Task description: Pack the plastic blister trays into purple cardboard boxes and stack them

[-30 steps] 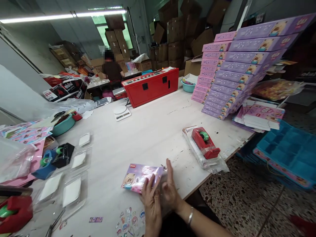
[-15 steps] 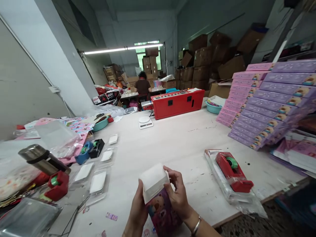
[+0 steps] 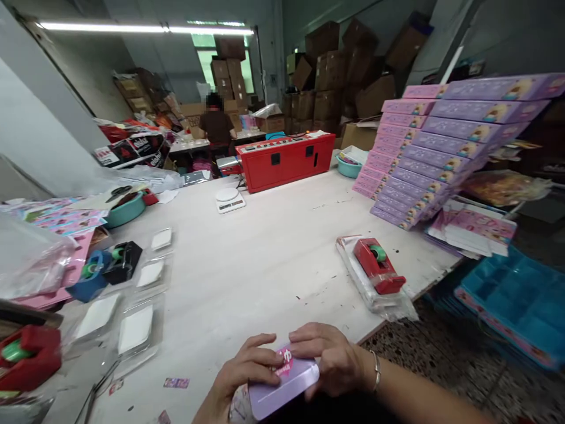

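Note:
At the table's near edge I hold a small lavender carton [image 3: 282, 396] with a pink heart-shaped label on it. My left hand [image 3: 251, 371] grips its left side, fingers laid over the top face. The fingers of my right hand [image 3: 332, 360] are bent around the carton's right end, with the thumb low at its corner. Part of a patterned side shows beneath my left hand. The rest of the carton is hidden by my hands and the frame's bottom edge.
A red tape dispenser [image 3: 378, 265] rests on plastic-wrapped sheets at right. Behind it rise stacks of purple boxes [image 3: 450, 147] and pink boxes [image 3: 388, 141]. White packets [image 3: 135, 328] lie at left near a black tape dispenser [image 3: 123, 262]. Farther back are a scale [image 3: 229, 200] and red machine [image 3: 286, 165].
The carton has been turned: its white inner flaps and bear picture faced me before, and now a lavender face shows. Both hands have moved lower in view, and the view has swung right.

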A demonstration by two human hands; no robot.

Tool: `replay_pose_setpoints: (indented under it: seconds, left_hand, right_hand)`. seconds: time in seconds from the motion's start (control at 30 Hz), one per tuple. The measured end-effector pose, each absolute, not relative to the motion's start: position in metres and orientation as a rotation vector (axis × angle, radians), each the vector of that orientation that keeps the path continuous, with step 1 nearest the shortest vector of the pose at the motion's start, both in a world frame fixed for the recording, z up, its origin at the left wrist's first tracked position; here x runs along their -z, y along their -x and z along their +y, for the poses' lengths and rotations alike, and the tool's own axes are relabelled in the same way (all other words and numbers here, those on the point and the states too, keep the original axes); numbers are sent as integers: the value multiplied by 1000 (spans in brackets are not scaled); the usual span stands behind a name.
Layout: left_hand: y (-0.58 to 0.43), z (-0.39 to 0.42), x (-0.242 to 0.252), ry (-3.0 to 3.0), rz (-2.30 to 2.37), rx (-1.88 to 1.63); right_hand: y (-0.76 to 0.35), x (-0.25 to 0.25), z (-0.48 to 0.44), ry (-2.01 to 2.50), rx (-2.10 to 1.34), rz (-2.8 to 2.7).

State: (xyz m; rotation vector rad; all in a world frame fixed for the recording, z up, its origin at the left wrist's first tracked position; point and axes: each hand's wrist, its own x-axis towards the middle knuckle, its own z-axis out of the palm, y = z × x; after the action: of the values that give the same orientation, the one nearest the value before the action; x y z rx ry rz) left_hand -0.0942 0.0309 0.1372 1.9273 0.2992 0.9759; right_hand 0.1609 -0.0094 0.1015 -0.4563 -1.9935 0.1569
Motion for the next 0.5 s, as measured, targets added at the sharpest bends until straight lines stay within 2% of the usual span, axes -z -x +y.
replay_pose_setpoints:
  seconds: [0.13,0.23,0.33,0.4,0.5]
  left_hand:
    - [100,17,-142,-2276,401,-997]
    - [93,6,-142,-2197,596,-1126]
    - [86,2,-140,-2108,577,-1183]
    - [84,0,-137,-2097,571,-1163]
    - [82,-5,-121,-2153,588,-1275]
  right_hand:
    - [-155,-117,-15,496,-129,-1984]
    - [-146,-138,-17,606,-153,-2004]
    - [-141,-150,-16,683,-303,-1855]
    - [-140,-147,-14,702,-305,-1803]
    - [-138,-125,-12,597,-115,-1823]
